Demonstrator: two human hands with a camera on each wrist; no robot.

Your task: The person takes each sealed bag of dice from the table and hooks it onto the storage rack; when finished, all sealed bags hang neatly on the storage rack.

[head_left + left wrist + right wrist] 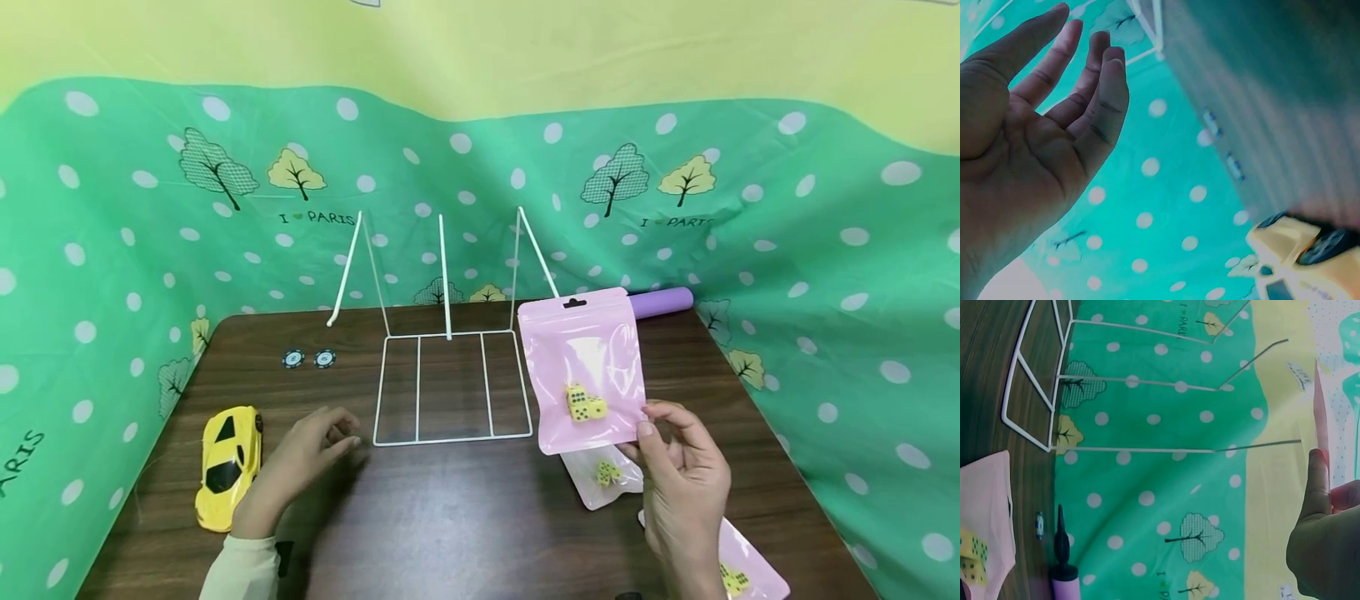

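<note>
Pinching a pink pouch's [581, 371] edge, the right hand [684, 479] hangs well apart from empty, relaxed left hand [306, 454].

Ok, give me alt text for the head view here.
A right hand holds up a glossy pink plastic pouch of yellow dice near a white wire rack on a brown wood-grain table. The empty left hand is between that rack and a yellow toy car.

Two round chips [293, 358] lie beyond a yellow toy car [229, 468].

Left hand [303, 454], fingers loosely curled; right hand [686, 492], thumb and fingers in a pinch.
</note>
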